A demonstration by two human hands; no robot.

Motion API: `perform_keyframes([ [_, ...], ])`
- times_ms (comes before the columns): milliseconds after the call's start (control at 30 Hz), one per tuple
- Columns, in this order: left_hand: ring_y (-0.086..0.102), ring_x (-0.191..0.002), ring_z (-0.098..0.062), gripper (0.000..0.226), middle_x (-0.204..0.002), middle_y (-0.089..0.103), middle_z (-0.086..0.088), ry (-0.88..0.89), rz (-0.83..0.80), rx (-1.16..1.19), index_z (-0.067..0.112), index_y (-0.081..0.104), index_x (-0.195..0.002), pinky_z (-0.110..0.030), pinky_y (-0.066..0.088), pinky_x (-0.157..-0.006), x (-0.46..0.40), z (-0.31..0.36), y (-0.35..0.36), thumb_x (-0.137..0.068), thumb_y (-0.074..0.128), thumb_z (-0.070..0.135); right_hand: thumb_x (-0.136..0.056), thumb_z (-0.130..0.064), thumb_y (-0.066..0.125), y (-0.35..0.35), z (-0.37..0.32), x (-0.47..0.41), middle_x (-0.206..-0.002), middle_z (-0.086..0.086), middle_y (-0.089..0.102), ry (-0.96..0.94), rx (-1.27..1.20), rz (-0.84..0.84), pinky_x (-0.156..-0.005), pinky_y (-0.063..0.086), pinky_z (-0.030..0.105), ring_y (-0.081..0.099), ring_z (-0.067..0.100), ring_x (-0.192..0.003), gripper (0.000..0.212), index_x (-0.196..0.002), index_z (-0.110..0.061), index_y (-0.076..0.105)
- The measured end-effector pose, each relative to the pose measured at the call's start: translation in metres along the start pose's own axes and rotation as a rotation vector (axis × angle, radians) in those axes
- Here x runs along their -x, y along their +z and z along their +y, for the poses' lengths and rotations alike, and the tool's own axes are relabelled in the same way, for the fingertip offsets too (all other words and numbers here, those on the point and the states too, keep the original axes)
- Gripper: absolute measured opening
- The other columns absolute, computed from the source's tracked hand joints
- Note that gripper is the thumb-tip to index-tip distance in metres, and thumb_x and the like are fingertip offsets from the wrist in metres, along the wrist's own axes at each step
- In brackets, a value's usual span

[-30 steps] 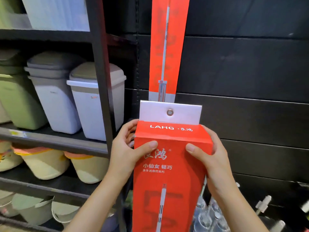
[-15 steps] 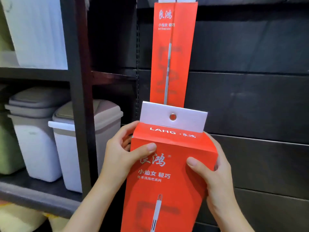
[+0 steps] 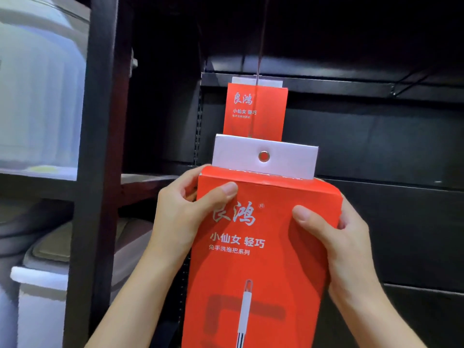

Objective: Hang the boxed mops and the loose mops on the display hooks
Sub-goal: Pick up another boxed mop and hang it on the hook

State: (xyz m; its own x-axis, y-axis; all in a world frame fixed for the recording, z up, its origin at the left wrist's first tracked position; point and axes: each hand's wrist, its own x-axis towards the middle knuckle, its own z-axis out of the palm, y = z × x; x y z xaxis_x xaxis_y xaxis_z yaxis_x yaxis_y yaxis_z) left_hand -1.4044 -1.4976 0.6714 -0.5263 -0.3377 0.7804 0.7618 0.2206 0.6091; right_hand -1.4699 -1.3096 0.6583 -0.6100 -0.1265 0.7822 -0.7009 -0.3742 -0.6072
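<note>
I hold a tall red mop box point(image 3: 261, 259) upright in front of the dark wall panel. Its white hang tab point(image 3: 238, 154) with a metal eyelet point(image 3: 264, 156) sticks up at the top. My left hand point(image 3: 183, 217) grips the box's upper left edge, thumb on the front face. My right hand point(image 3: 339, 244) grips the upper right edge, thumb on the front. Behind and above it, another red mop box point(image 3: 254, 111) hangs on a thin display hook point(image 3: 259, 46) that reaches out toward me. The eyelet is below that hook's tip.
A black shelf upright point(image 3: 93, 172) stands just left of my hands. White and grey lidded bins point(image 3: 47, 272) fill the shelves on the left. Dark slat wall panels point(image 3: 376, 146) cover the right side.
The box has risen in both hands and my view has tilted up. The top of the hanging box and its hook have come into view; the bins have slid lower left.
</note>
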Motion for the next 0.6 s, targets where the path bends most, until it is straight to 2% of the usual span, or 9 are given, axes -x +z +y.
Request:
perform_keyframes([
  [267,0.075,-0.075,-0.023,0.033,-0.084,0.077,-0.006,0.119,-0.055,0.066,0.025,0.074,-0.088,-0.032,0.057,-0.063,-0.042,0.022,0.015,-0.063,0.075,0.046,-0.053,-0.045,0.078,-0.005,-0.030,-0.047,-0.092,0.002,0.076,-0.142,0.054,-0.029,-0.059,0.056,0.025,0.074,0.019,-0.079,0.050,-0.101,-0.029,0.071],
  [400,0.074,-0.072,-0.022,0.030,-0.081,0.077,-0.006,0.172,-0.033,0.083,0.026,0.074,-0.078,-0.030,0.057,-0.061,-0.061,0.038,0.015,-0.058,0.076,0.048,-0.054,-0.045,0.078,0.000,-0.049,-0.067,-0.092,0.004,0.076,-0.215,0.066,-0.058,-0.061,0.057,0.029,0.074,0.021,-0.080,0.047,-0.097,-0.027,0.072],
  [600,0.075,-0.077,-0.029,0.038,-0.086,0.077,-0.010,0.201,-0.047,0.112,0.022,0.075,-0.083,-0.043,0.059,-0.070,-0.083,0.058,0.016,-0.057,0.077,0.051,-0.055,-0.043,0.078,0.008,-0.070,-0.091,-0.091,0.006,0.076,-0.272,0.049,-0.094,-0.062,0.057,0.032,0.074,0.023,-0.079,0.042,-0.093,-0.024,0.073],
])
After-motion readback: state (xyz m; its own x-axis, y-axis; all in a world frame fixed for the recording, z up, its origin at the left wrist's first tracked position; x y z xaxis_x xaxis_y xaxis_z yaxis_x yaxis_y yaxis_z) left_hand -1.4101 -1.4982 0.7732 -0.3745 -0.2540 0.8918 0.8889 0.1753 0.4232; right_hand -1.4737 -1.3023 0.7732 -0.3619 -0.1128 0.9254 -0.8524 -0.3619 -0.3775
